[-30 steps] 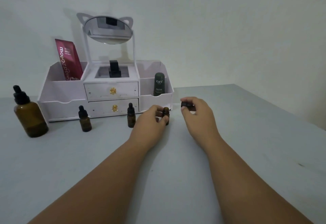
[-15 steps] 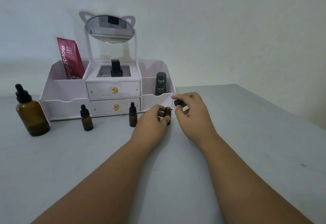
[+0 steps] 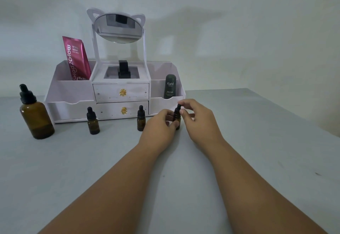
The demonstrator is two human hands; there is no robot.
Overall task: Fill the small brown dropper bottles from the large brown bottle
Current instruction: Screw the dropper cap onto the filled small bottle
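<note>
A small brown dropper bottle [image 3: 177, 118] stands on the grey table in front of the organizer's right end. My left hand [image 3: 159, 127] grips its body. My right hand [image 3: 199, 118] pinches its black dropper cap [image 3: 178, 108], which sits on the bottle's neck. Two more small brown dropper bottles stand capped to the left, one [image 3: 141, 118] close to my left hand and one [image 3: 93, 121] farther off. The large brown bottle [image 3: 35, 115] with a black dropper cap stands at the far left, partly filled.
A white cosmetics organizer [image 3: 117, 93] with two drawers and a cat-ear mirror [image 3: 117, 27] stands behind the bottles, against the wall. It holds a pink sachet [image 3: 76, 58], a dark green Kahf bottle [image 3: 170, 86] and a black item. The table's right edge [image 3: 294, 115] runs diagonally.
My right hand brought the black dropper cap from the right over to the bottle in my left hand and set it on the neck. The view has shifted slightly.
</note>
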